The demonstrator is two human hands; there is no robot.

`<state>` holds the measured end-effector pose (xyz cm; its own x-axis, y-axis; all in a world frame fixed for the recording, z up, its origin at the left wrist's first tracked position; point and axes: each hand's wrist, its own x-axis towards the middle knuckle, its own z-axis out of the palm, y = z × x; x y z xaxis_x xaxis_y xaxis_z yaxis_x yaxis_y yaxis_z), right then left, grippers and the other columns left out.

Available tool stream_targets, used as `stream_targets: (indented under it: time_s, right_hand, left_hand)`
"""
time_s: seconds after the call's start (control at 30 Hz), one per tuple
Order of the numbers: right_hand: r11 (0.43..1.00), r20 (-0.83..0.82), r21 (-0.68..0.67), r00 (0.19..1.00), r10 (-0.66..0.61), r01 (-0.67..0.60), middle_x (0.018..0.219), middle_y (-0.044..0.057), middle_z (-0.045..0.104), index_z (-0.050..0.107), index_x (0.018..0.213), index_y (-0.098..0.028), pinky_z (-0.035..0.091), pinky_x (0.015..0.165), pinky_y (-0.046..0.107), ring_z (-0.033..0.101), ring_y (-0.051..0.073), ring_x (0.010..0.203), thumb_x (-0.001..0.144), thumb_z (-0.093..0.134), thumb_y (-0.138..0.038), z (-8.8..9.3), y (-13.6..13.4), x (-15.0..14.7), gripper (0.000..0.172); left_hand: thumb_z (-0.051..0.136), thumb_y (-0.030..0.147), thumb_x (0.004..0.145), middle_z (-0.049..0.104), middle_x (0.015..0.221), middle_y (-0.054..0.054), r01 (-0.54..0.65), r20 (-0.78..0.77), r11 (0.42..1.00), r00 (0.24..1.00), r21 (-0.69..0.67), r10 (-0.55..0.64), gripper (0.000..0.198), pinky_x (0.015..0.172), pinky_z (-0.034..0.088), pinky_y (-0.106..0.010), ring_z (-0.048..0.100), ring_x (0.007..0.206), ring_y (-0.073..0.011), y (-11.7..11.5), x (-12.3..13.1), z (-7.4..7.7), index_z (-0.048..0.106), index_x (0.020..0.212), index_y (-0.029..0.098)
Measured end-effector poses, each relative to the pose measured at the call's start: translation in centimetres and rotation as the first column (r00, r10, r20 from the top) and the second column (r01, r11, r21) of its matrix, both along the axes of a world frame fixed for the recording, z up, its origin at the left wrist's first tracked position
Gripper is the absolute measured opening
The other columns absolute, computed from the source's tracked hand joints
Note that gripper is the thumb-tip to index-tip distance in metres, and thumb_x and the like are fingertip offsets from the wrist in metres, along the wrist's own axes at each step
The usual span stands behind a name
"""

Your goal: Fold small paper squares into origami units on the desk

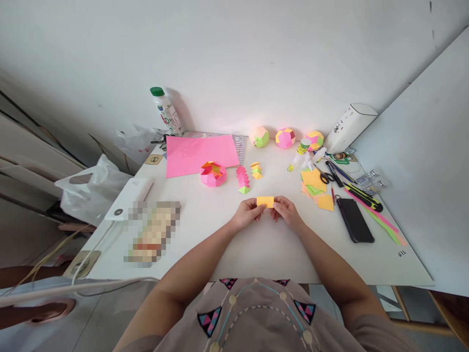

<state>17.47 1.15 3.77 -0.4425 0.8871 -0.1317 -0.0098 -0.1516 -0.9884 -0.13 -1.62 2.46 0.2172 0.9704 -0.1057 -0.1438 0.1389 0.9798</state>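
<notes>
A small orange piece of paper (265, 202), oblong in shape, is pinched at its two ends above the near middle of the white table. My left hand (247, 213) grips its left end, and my right hand (286, 212) its right end. Just beyond my hands lie a row of folded pink paper pieces (242, 177), with a green one (244, 189) at its near end, and a short row of orange and green folded pieces (256, 171). Left of these sits a pink paper ball (213, 175) with an open top showing orange inside.
Three paper balls (285, 138) stand along the wall. To the right are loose paper squares (314, 180), scissors (324, 177), a glue bottle (302, 148), a cutter knife (363, 196) and a black phone (354, 219). A pink sheet (201, 152), a bottle (167, 111) and a white power strip (131, 198) are leftward.
</notes>
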Motion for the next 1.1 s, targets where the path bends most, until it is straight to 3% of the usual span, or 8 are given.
stream_targets:
  time_s: [0.27, 1.1]
  right_hand:
    - [0.994, 0.094, 0.101, 0.995, 0.027, -0.036, 0.06, -0.001, 0.06, 0.057, 0.077, -0.017, 0.046, 0.049, 0.025, 0.054, 0.011, 0.05, 0.077, 0.058, -0.045, 0.16, -0.57, -0.14, 0.029]
    - [0.997, 0.051, 0.07, 0.999, -0.012, 0.009, 0.063, 0.001, 0.064, 0.058, 0.075, -0.015, 0.045, 0.047, 0.024, 0.056, 0.011, 0.048, 0.079, 0.059, -0.042, -0.52, -0.41, -0.11, 0.027]
  left_hand:
    - [0.06, 0.044, 0.074, 0.056, 0.065, 0.001, 0.079, -0.066, 0.996, 0.995, 0.035, -0.077, 0.031, 0.046, 0.036, -0.021, 0.045, 0.048, -0.0064, -0.34, 0.42, 0.26, 0.059, 0.077, 0.013]
    - [0.059, 0.049, 0.074, 0.048, 0.046, 0.005, 0.037, -0.167, 0.999, 0.985, 0.01, -0.035, 0.036, 0.044, 0.032, -0.021, 0.043, 0.042, -0.0068, -0.48, 0.46, 0.67, 0.05, 0.064, 0.015]
